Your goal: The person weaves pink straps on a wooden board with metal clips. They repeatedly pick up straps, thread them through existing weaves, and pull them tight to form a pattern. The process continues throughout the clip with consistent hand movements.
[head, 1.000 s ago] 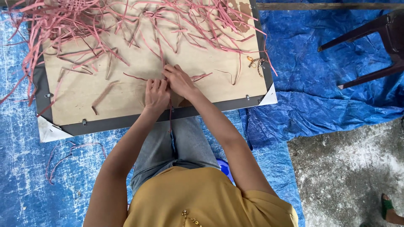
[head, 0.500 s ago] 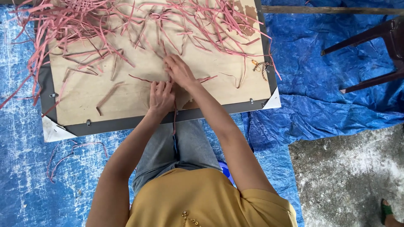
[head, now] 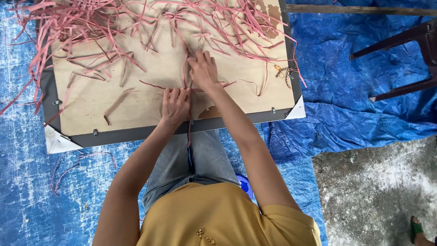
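On the pale wooden board with grey edging [head: 136, 114], my left hand [head: 175, 105] lies open and flat, pinning a thin pink strip [head: 185, 75] near its front edge, while my right hand [head: 203, 69] pinches it farther in; light, limp, probably best gripped mid-length.

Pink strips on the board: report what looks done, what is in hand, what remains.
Done: nothing finished is visible; a dense tangle of pink strips covers the far end of the board. In hand: the left hand presses a long strip onto the board while the right hand grips it further up. Left: many loose strips lie scattered, a few on the blue tarp.
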